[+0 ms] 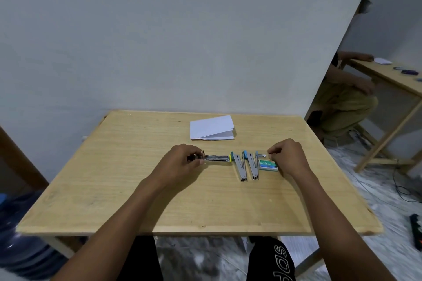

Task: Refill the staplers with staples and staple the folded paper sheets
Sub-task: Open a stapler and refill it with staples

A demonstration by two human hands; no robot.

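Three small staplers lie opened on the wooden table (pixel 137 201). The yellow-ended stapler (pixel 218 158) is spread flat, and my left hand (pixel 182 162) grips its left end between thumb and fingers. A green-ended stapler (pixel 238 165) and a blue-ended stapler (pixel 252 164) lie in V shapes beside it. My right hand (pixel 286 157) is curled, its fingertips pinching a small strip of staples (pixel 263 155) just above the green staple box (pixel 268 165). A stack of folded white paper sheets (pixel 211 130) lies farther back.
A white wall stands right behind the table. At the right, a seated person is next to a second wooden table (pixel 388 77) with small items on it. Cables (pixel 402 187) run over the floor there. A blue water jug (pixel 20 235) stands at the lower left.
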